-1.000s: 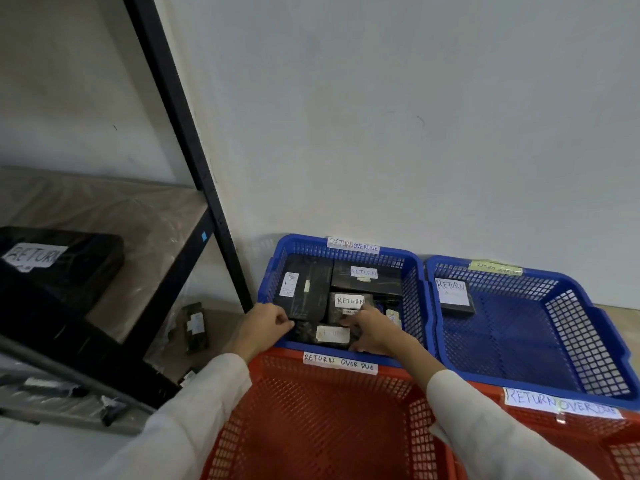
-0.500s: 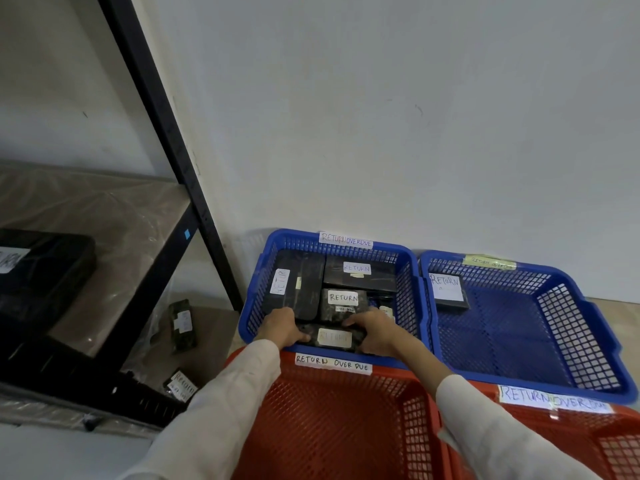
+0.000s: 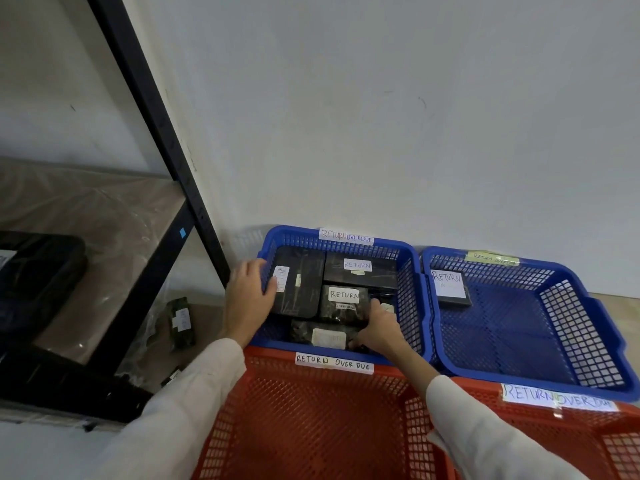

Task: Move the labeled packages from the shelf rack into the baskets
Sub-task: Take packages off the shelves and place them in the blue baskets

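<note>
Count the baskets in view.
4: back-left blue basket, back-right blue basket, front-left red basket, front-right red basket, cut off by the frame. None seems hidden.

the left blue basket and the right blue basket are moulded plastic, an open mesh below a smooth, faintly shiny rim. the orange-red basket in front is the same plastic mesh. its label strip is matt white paper, and the yellowish label is paper too. the flat black package looks smooth with a dull sheen. the front package is wrapped in crinkled, glossy film and carries a matt paper tag. the rack upright is black metal, matt. the shelf board looks like brown wood under a wrinkled, glossy clear sheet. the wall is matt paint. the left sleeve and right sleeve are off-white matt cloth.
</note>
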